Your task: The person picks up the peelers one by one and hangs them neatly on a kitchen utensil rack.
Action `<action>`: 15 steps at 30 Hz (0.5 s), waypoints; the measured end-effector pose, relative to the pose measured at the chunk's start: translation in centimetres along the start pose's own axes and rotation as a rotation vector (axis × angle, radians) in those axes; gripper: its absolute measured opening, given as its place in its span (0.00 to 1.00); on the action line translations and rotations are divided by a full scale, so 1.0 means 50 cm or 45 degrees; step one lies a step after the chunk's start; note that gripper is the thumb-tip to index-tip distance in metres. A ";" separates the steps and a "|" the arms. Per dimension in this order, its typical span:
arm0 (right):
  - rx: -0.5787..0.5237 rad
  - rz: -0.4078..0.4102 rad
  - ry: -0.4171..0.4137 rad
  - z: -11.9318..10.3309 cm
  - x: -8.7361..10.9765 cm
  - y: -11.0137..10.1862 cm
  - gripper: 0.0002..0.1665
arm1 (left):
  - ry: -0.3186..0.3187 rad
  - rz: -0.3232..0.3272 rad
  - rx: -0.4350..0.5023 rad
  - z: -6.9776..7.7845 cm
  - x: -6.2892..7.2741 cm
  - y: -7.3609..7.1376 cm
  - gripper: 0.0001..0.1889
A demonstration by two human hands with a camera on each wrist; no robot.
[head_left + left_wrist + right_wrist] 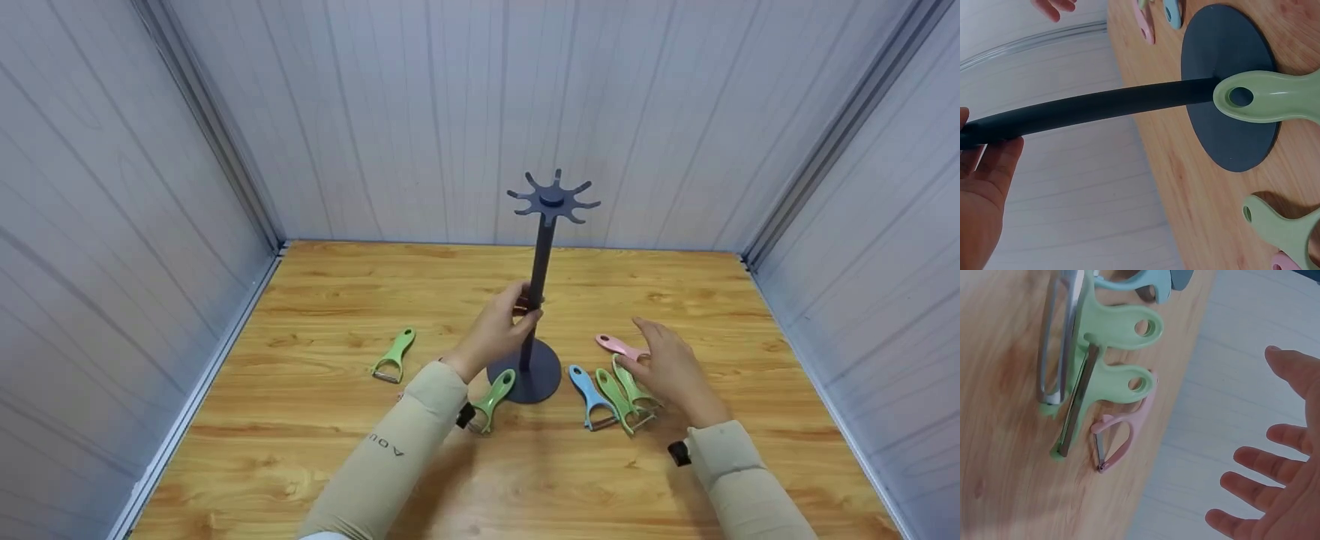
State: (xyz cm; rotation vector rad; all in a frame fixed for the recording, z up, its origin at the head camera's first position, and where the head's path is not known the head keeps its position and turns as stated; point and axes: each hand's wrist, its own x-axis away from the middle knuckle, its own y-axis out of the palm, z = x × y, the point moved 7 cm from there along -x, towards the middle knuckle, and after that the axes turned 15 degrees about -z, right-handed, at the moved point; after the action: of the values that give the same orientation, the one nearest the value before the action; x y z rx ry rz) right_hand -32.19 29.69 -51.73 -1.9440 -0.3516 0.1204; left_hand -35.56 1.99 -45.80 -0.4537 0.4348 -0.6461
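Note:
My left hand (493,330) grips the dark post of a stand (541,259), thumb and fingers curled round it. The stand has a round base (536,375) and a ring of hooked prongs on top. My right hand (671,367), fingers spread and holding nothing, hovers over a group of peelers at the right. In that group lie a pink peeler (1139,419), two green peelers (1123,326) and a blue peeler (589,390). One more green peeler (1275,97) overlaps the front of the base in the left wrist view.
Another green peeler (397,352) lies on the wooden table (337,285) at the left. A bit of a pink peeler (1283,261) shows in the left wrist view, mostly hidden by my left sleeve in the head view. Pale panel walls (390,127) enclose the table at the back and sides.

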 end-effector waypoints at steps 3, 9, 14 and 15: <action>-0.033 -0.014 0.009 0.016 -0.008 0.001 0.44 | -0.001 0.004 0.006 -0.003 -0.001 -0.003 0.16; -0.102 -0.050 0.042 0.053 -0.020 0.006 0.42 | 0.027 0.018 0.019 -0.006 -0.004 -0.009 0.15; -0.130 -0.085 0.077 0.073 -0.027 0.009 0.43 | 0.053 0.029 0.025 -0.005 -0.005 -0.011 0.14; -0.138 -0.093 0.085 0.077 -0.028 0.009 0.43 | 0.056 0.027 0.022 -0.005 -0.005 -0.011 0.14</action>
State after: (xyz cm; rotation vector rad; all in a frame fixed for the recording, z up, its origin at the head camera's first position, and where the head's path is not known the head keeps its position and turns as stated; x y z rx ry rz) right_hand -34.37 32.53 -53.75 -2.0345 -0.3912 -0.0110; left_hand -36.10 1.71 -45.67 -0.4186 0.4750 -0.6396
